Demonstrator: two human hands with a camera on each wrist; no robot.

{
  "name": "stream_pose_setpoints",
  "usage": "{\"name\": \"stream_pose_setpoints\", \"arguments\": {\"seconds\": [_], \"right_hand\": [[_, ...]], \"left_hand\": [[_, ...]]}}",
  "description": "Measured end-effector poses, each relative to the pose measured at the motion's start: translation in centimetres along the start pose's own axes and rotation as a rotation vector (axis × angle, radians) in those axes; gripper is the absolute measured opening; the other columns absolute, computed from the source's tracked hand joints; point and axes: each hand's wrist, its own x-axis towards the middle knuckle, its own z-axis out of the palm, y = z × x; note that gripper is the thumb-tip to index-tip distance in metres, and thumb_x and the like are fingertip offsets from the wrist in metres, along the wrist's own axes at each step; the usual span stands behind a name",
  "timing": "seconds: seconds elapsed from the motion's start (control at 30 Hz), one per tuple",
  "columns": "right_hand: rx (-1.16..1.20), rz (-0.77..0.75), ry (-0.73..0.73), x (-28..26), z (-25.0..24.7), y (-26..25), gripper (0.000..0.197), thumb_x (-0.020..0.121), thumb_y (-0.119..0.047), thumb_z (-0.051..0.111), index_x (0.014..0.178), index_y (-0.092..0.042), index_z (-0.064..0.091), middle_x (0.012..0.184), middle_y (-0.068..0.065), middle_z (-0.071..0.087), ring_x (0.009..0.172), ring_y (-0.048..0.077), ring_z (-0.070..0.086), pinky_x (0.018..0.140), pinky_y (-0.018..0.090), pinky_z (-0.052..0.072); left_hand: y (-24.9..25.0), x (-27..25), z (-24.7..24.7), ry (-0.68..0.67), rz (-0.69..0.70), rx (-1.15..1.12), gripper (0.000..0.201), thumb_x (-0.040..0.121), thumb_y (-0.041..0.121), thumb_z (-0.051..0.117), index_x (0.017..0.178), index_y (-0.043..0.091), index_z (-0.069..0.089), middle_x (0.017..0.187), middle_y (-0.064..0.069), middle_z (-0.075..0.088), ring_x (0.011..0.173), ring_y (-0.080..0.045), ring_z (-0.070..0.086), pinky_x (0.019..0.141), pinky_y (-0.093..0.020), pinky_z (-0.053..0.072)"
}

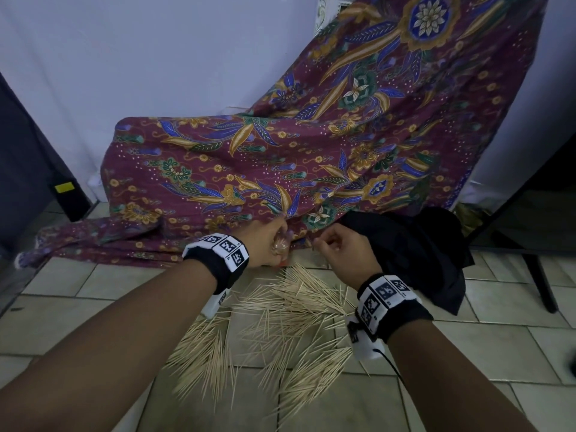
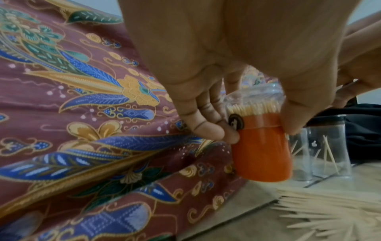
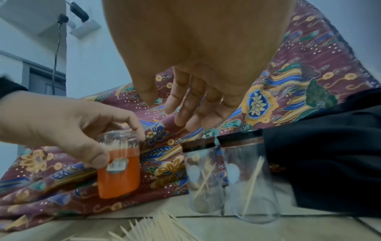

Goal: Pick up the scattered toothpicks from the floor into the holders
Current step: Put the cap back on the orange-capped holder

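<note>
Left hand (image 1: 267,241) gripping orange holder (image 2: 260,153), packed full, lifted off the floor. Right hand (image 1: 344,254) loosely curled, holding nothing, above two clear holders (image 3: 230,177). Toothpicks (image 1: 280,322) scattered at 6 o'clock from the hands.

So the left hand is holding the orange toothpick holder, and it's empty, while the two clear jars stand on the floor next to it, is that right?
Not quite. The orange toothpick holder in the left hand is packed with toothpicks, not empty; the left wrist view shows their tips above the orange part. The two clear jars do stand on the floor beside it.
</note>
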Motion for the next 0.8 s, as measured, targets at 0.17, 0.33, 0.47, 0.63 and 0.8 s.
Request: {"name": "stream_pose_setpoints", "arguments": {"seconds": [0.17,0.33,0.47,0.63,0.8], "right_hand": [[-0.086,0.022,0.005,-0.5,-1.1,1.7,0.016,0.091,-0.033,0.064,0.081,-0.023,0.058,0.088,-0.004,0.064,0.087,0.013,0.06,0.076,0.031,0.05],[-0.153,0.034,0.025,-0.6,-1.7,3.0,0.012,0.089,-0.029,0.066,0.084,-0.02,0.06,0.091,-0.001,0.061,0.085,0.014,0.059,0.074,0.029,0.049],[-0.17,0.037,0.049,-0.7,-2.2,3.5,0.008,0.088,-0.023,0.068,0.088,-0.018,0.062,0.095,0.0,0.057,0.084,0.014,0.056,0.073,0.021,0.039],[-0.164,0.032,0.069,-1.1,-2.7,4.1,0.01,0.086,-0.02,0.071,0.091,-0.016,0.063,0.097,0.001,0.055,0.083,0.014,0.055,0.076,0.023,0.042],[-0.166,0.026,0.069,-1.7,-2.9,4.6,0.012,0.087,-0.023,0.071,0.091,-0.015,0.063,0.093,0.0,0.055,0.08,0.014,0.054,0.075,0.024,0.042]], "left_hand": [[-0.3,0.7,1.3,-0.025,-0.023,0.03,0.056,0.081,0.03,0.073,0.126,0.02,0.042,0.104,-0.012,0.061,0.082,-0.025,0.057,0.068,-0.029,0.046],[-1.2,1.5,2.6,-0.005,-0.056,0.005,0.049,0.081,0.031,0.073,0.116,0.022,0.041,0.098,-0.01,0.066,0.08,-0.026,0.062,0.067,-0.033,0.051],[-1.4,1.6,3.1,0.048,-0.078,-0.041,0.055,0.08,0.033,0.074,0.123,0.023,0.041,0.11,-0.009,0.065,0.091,-0.028,0.063,0.077,-0.034,0.052],[-1.2,1.0,2.6,0.069,-0.078,-0.026,0.072,0.078,0.038,0.074,0.136,0.023,0.035,0.135,-0.011,0.045,0.113,-0.033,0.055,0.095,-0.042,0.048],[1.2,0.4,0.6,0.197,0.016,0.277,0.057,0.086,0.042,0.062,0.133,0.021,0.038,0.132,-0.009,0.042,0.102,-0.03,0.057,0.084,-0.041,0.051]]}}
